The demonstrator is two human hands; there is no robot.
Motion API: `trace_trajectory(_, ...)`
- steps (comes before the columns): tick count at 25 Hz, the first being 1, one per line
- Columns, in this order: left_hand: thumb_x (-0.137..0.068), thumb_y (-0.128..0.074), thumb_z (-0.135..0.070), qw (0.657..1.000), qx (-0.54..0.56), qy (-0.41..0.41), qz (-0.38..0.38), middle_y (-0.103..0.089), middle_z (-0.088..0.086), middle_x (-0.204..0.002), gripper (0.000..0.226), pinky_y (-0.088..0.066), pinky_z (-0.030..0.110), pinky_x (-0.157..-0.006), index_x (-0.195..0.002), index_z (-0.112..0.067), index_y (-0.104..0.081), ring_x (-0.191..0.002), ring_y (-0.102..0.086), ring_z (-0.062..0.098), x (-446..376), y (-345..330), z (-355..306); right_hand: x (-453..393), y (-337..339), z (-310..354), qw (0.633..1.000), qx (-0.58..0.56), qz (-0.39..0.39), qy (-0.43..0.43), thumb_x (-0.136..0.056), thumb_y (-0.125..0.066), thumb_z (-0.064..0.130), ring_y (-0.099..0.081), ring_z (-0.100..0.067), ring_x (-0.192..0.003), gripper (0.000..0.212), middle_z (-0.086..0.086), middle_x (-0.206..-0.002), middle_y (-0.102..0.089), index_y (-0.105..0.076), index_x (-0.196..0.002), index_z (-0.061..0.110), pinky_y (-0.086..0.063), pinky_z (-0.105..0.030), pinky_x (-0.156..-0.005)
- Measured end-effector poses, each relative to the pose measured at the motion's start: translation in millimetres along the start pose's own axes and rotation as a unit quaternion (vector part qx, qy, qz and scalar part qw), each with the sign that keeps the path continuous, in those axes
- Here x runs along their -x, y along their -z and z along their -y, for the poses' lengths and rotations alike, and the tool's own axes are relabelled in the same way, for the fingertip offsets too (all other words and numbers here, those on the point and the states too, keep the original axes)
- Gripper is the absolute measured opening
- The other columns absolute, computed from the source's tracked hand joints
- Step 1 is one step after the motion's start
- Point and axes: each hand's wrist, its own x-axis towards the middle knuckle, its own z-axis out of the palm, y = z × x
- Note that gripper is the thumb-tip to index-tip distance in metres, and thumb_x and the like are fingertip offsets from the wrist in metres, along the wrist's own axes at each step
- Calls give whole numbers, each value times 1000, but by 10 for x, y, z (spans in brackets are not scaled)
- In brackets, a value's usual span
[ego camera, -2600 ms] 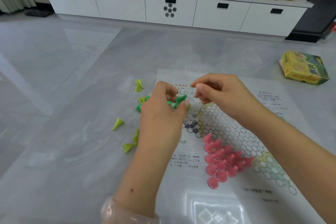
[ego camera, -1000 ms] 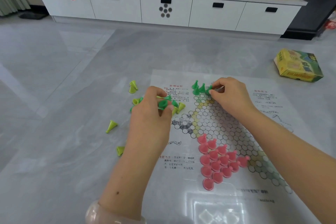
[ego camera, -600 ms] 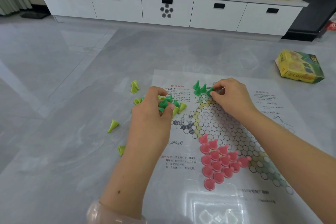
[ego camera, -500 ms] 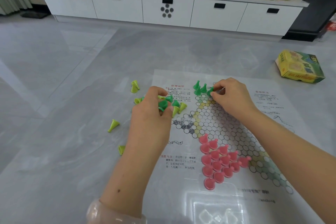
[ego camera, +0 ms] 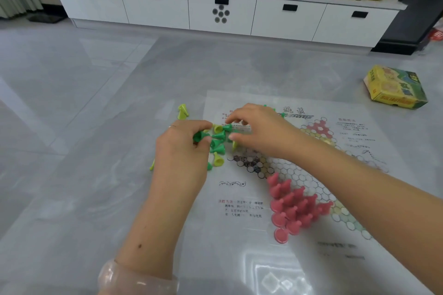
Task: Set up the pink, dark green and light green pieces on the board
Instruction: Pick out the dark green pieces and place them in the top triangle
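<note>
The printed hexagon board [ego camera: 299, 175] lies on a clear sheet on the floor. Pink pieces [ego camera: 294, 206] stand packed in its near point. A few dark green pieces [ego camera: 282, 115] stand at the far point, mostly hidden behind my right hand [ego camera: 259, 132]. That hand reaches left over a loose pile, its thumb and forefinger pinching a dark green piece [ego camera: 226, 127]. My left hand [ego camera: 182, 151] grips several dark green pieces [ego camera: 200, 136] beside the pile. Light green pieces lie loose: two [ego camera: 182, 111] left of the sheet, one [ego camera: 217, 160] below the pile.
A yellow and green game box [ego camera: 395, 87] lies on the floor at the far right. A long white cabinet [ego camera: 220, 12] with cluttered top runs along the back wall. Grey tiled floor [ego camera: 72, 103] surrounds the sheet.
My right hand has left the far point of the board and moved left to the pile by my left hand. The left hand has stayed put with its pieces.
</note>
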Motion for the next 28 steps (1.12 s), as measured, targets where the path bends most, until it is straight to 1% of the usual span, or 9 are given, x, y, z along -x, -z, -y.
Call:
trace_trajectory(2,-86,-58,-12,1000,-2,7,-18,-55,-6,-99,24,-32,-7,-62,-107,-20,-67,-79,-51,7,-20,53,48,-79,-69,97,999,9,50,-10,-82,-61,36,-46,-17,-110,39,0,-119,-50,-50,-118,24,-40,-33,-94)
trace_trajectory(4,-86,-58,-13,1000,-4,14,-24,-59,-3,-103,25,-35,-3,-63,-108,-21,-66,-85,-55,11,-30,95,80,-110,-83,160,998,11,67,-13,-81,-62,36,-48,-20,-108,39,-2,-118,-48,-46,-114,23,-42,-37,-92)
trace_trajectory(6,-87,-56,-15,1000,6,26,-17,-63,2,-106,24,-37,8,-63,-108,-21,-66,-90,-60,15,-35,127,97,-129,-96,211,997,31,66,5,-82,-61,33,-50,-21,-105,35,-1,-116,-47,-45,-112,22,-43,-36,-89)
trace_trajectory(8,-87,-56,-14,999,23,34,-9,-64,6,-105,24,-40,21,-70,-108,-21,-65,-93,-61,18,-35,150,100,-126,-93,264,998,28,61,21,-86,-57,33,-50,-21,-102,31,0,-114,-46,-45,-113,24,-42,-33,-84)
trace_trajectory(10,-87,-55,-14,999,35,36,-7,-65,8,-102,24,-42,27,-69,-108,-21,-65,-92,-61,20,-31,172,100,-120,-56,308,998,7,66,19,-90,-50,35,-51,-19,-99,25,3,-110,-44,-46,-114,26,-41,-31,-81)
trace_trajectory(13,-88,-54,-15,999,36,39,-3,-65,7,-102,25,-42,28,-69,-109,-23,-64,-88,-58,18,-30,202,103,-117,-10,345,992,48,112,19,-88,-51,41,-49,-16,-94,29,4,-106,-43,-48,-114,28,-39,-28,-77)
trace_trajectory(16,-88,-54,-16,998,41,43,4,-65,7,-100,24,-41,28,-67,-108,-24,-65,-83,-56,18,-20,223,91,-130,-84,379,990,79,107,43,-85,-59,35,-47,-17,-92,36,0,-107,-45,-47,-118,26,-35,-27,-72)
trace_trajectory(23,-88,-55,-16,998,46,37,12,-60,1,-89,22,-38,26,-63,-104,-26,-65,-69,-50,12,-8,212,69,-250,-106,369,988,90,109,61,-88,-55,25,-50,-19,-103,35,-3,-113,-50,-46,-122,22,-39,-29,-81)
trace_trajectory(28,-88,-55,-17,997,59,43,19,-65,5,-100,22,-36,19,-53,-106,-24,-65,-75,-55,13,-23,207,86,-225,-37,319,985,101,124,58,-90,-53,23,-49,-18,-105,29,-1,-115,-50,-48,-119,22,-41,-32,-88)
